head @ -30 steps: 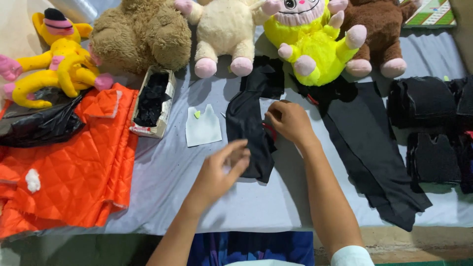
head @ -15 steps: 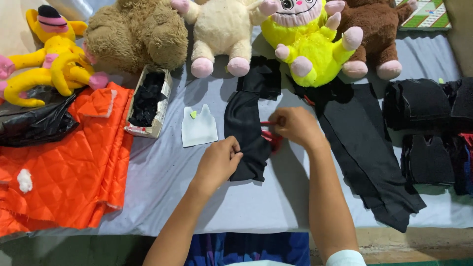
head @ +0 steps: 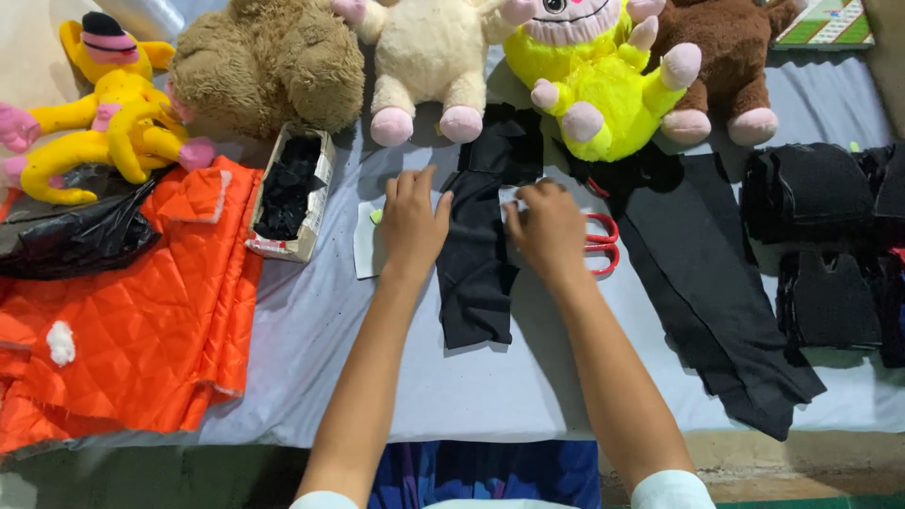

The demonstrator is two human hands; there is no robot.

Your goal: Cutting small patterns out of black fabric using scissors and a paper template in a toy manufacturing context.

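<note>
Across the grey table (head: 528, 396) lies orange quilted fabric (head: 123, 320) at the left edge, stuffed toys along the far edge. Mid-table, a narrow black cloth strip (head: 476, 273) lies flat; it looks light, limp and likely to slide, best pinched at an edge. Left hand (head: 412, 221) rests flat, fingers spread, beside it on white paper (head: 366, 253); right hand (head: 550, 229) presses down, curled, near red scissors (head: 601, 243).

Row of plush toys along the far edge: yellow long-limbed toy (head: 94, 113), brown bear (head: 269, 61), cream bear (head: 429, 57), bright yellow toy (head: 589, 80), dark brown bear (head: 731, 57). Orange quilted fabric (head: 132, 311) at left, beside a cardboard box (head: 292, 193) of black scraps. Stacked black pieces (head: 815, 193) at right.
</note>
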